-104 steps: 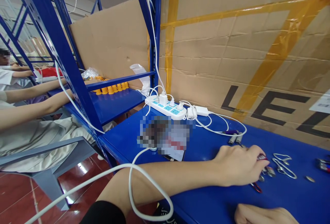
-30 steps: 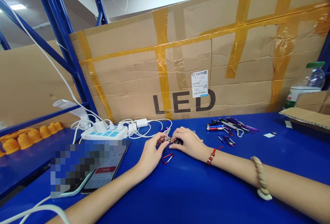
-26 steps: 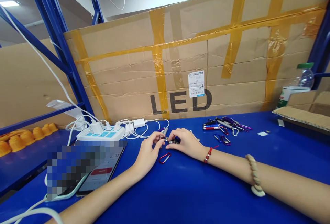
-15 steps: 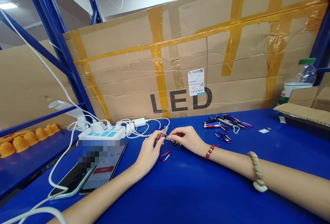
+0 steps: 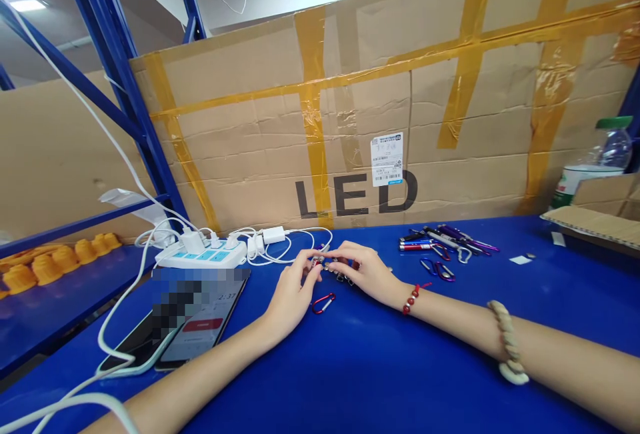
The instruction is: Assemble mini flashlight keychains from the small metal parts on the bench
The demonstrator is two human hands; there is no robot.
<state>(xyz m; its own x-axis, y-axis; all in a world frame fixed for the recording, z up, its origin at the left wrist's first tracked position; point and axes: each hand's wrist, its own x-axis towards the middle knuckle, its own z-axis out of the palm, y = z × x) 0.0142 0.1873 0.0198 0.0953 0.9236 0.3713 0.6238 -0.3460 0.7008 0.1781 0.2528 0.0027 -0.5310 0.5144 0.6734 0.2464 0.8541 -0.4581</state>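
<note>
Just above the middle of the table's front half, my left hand (image 5: 291, 293) is closed, thumb and forefinger pinching a small red metallic piece (image 5: 315, 263). My right hand (image 5: 369, 273) is right beside it, fingers bent and pressed together over small dark and silver parts; what its fingertips grip is too small to make out. Several little metal clips (image 5: 344, 279) lie under the right fingers, partly hidden. A red carabiner (image 5: 323, 303) rests on the blue table (image 5: 360, 361) just in front of both hands.
Right of the hands lie a blue-and-red carabiner pair (image 5: 438, 269) and a pile of small flashlights (image 5: 423, 245) with clips. Farther right are a cardboard box (image 5: 595, 224) and a bottle (image 5: 607, 147). Left are two phones (image 5: 197, 334), a power strip (image 5: 205, 257) and white cables.
The fingertips have drawn slightly apart, and the red piece now shows in my left hand. The whole view has shifted a little, with the scene sliding right.
</note>
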